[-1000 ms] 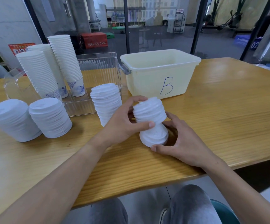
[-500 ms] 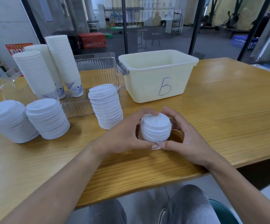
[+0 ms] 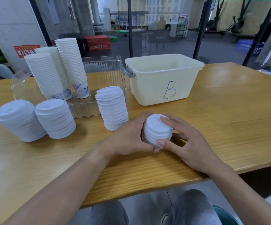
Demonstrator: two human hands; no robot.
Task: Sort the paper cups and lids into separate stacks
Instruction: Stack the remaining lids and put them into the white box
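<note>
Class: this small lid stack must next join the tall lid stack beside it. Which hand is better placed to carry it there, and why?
Probably the left hand: it grips the small lid stack on the side facing the tall lid stack. The right hand holds the far side.

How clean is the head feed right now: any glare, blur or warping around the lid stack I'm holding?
Head view: sharp on the small lid stack and both hands, left hand, right hand; soft, even light with faint shadows on the table; wide-angle lens bows the table edge and leans the cup stacks; the glass wall behind carries pale reflections.
</note>
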